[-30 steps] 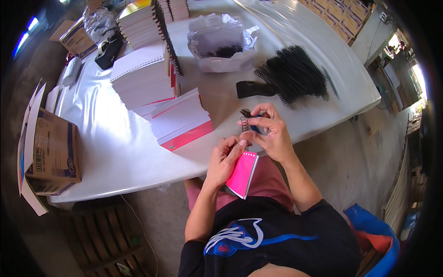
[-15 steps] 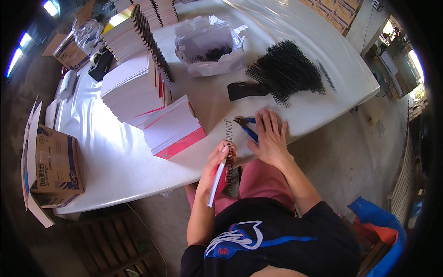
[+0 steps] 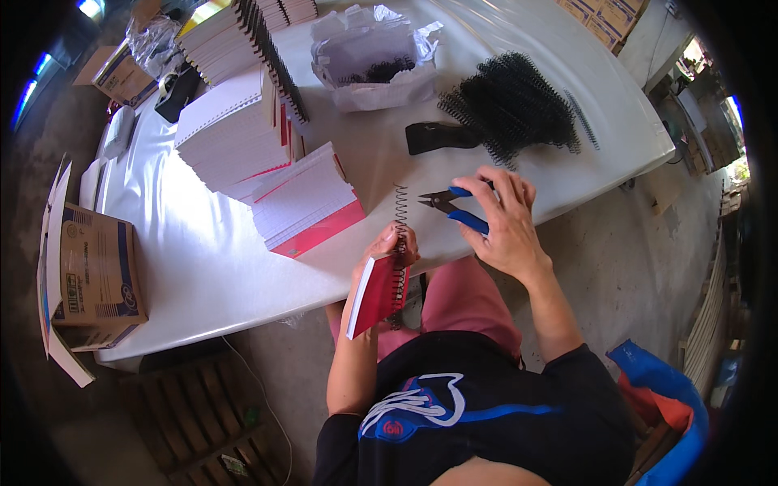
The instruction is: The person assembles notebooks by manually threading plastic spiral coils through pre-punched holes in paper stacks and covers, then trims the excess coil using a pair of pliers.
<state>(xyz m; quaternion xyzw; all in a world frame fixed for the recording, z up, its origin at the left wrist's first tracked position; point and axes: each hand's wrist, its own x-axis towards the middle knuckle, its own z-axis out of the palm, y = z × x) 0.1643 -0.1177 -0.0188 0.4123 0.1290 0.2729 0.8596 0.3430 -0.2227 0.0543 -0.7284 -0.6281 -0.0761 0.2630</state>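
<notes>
My left hand is closed round the top of a red-covered notebook at the table's near edge. A black spiral coil runs along the notebook's right edge, and its loose end sticks up past my fingers. Blue-handled wire cutters are in my right hand, raised just over the table. Their jaws point left toward the free end of the coil, apart from it. To the left lie unbound notebooks with red covers and punched white pages.
A big heap of black coils lies at the right, beside a flat black piece. A lined container holds more coils. Stacks of bound notebooks stand at the back left. An open carton is at the table's left edge.
My right hand has picked the wire cutters up off the table, where it lay flat over them. The notebook in my left hand has turned, showing more of its red cover.
</notes>
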